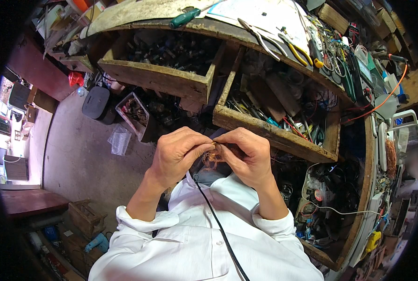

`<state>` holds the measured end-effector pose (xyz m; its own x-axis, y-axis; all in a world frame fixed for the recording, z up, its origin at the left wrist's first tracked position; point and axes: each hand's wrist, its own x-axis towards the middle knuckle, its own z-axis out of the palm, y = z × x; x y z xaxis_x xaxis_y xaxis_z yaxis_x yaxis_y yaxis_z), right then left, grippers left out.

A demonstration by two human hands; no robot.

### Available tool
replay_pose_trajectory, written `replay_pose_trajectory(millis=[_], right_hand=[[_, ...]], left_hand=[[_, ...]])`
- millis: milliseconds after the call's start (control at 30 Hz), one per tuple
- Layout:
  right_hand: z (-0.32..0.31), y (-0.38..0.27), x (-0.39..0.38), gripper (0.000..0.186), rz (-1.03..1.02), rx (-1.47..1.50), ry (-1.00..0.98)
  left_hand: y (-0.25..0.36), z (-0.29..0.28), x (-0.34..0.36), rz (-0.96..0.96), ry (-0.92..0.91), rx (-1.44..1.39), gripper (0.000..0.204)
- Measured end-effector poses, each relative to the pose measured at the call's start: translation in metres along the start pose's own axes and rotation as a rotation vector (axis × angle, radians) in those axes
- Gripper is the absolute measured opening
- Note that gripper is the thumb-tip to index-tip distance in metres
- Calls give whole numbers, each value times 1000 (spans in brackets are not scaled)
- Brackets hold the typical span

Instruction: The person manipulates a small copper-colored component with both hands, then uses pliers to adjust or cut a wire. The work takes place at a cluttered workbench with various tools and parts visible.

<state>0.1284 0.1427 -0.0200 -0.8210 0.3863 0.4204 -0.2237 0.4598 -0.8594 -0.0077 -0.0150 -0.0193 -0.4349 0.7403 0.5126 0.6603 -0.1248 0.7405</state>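
Note:
Thumb and forefinger of my left hand (178,152) are pinched together, meeting the pinched fingers of my right hand (247,152) in front of my chest. Between them is a tangle of thin copper wire (212,160), its loose strands hanging below the fingertips. Both hands appear to grip it, though the exact point of hold is hidden by the fingers. The hands are raised just in front of two pulled-out wooden drawers. A black cord (213,210) runs down over my white shirt.
The left drawer (155,77) holds many dark small parts; the right drawer (274,132) holds tools. On the bench above lie a green-handled screwdriver (184,18), pliers (260,38) and yellow-handled pliers (299,54). A bin (135,114) and bubble wrap (120,139) are on the floor.

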Motion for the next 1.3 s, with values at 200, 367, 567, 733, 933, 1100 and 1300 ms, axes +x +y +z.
replay_pose_trajectory(millis=[200, 367, 567, 733, 933, 1100, 1300], right_hand=[[-1, -5, 1, 10, -29, -41, 38], [10, -2, -6, 6, 258, 344, 126], [5, -1, -4, 6, 136, 111, 59], [5, -3, -4, 7, 153, 54, 45], [14, -7, -4, 15, 23, -138, 129], [17, -3, -5, 19, -75, -181, 178], [13, -4, -1, 16, -176, -219, 99]], left_hand=[[2, -1, -3, -61, -37, -32, 9], [7, 0, -2, -129, -13, -101, 8], [3, 2, -2, -121, 5, -80, 10], [8, 5, -2, -146, 17, -53, 9], [10, 11, 2, -26, 60, 154, 10], [10, 10, 0, -90, 30, 54, 11], [12, 12, -3, -206, 84, -95, 11]])
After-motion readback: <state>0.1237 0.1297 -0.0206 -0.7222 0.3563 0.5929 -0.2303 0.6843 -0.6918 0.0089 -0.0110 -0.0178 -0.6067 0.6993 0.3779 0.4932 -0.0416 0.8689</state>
